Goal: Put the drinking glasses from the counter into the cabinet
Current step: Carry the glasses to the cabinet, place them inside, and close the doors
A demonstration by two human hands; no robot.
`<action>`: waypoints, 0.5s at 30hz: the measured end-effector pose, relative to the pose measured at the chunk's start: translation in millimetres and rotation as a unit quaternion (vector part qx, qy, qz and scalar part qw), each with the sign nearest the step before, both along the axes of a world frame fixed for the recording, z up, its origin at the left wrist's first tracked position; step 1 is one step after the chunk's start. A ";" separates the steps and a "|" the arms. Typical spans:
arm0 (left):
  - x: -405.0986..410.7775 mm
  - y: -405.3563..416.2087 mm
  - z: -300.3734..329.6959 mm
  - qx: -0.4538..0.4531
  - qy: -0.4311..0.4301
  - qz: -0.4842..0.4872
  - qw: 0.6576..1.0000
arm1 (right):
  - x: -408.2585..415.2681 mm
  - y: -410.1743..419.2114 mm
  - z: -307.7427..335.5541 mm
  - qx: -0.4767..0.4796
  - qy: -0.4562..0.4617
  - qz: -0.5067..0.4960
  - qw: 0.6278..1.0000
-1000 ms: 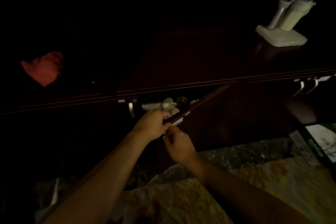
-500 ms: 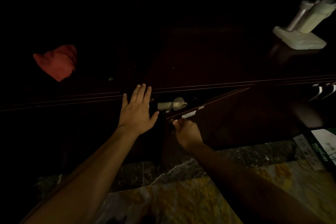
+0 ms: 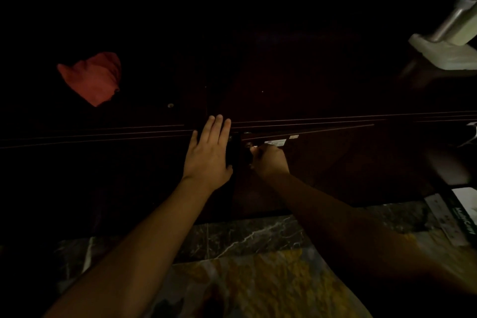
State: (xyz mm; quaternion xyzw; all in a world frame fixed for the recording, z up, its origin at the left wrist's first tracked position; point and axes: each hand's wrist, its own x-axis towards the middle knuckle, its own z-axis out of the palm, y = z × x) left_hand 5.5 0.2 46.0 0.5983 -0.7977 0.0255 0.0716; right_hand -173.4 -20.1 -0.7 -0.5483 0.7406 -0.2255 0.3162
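The scene is very dark. A dark wooden cabinet door (image 3: 322, 162) below the counter stands almost flush, leaving only a thin gap at its top. My left hand (image 3: 209, 152) lies flat, fingers together, on the cabinet front left of the door's edge. My right hand (image 3: 268, 160) is closed around the handle at the door's left edge. No drinking glass shows; the cabinet's inside is hidden.
The dark counter top (image 3: 309, 72) carries a red cloth (image 3: 94, 77) at the left and a white stand with pale bottles (image 3: 449, 41) at the far right. A white-and-green box (image 3: 459, 214) lies at the right on the marble floor (image 3: 245, 235).
The cabinet door has swung nearly shut, hiding the cups and glasses inside. My left hand left the door edge and now rests flat on the cabinet front.
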 end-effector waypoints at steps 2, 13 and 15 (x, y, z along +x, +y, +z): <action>-1.1 -0.2 0.2 0.001 0.003 0.001 1.000 | 1.7 -7.0 -0.8 0.009 -0.004 -0.007 1.000; -1.5 1.0 2.3 0.010 0.023 -0.003 1.000 | 6.3 -27.7 5.5 0.007 0.108 0.042 0.993; -2.1 1.1 5.7 0.018 0.027 -0.002 0.999 | 5.2 -26.3 13.1 0.015 0.111 0.049 0.992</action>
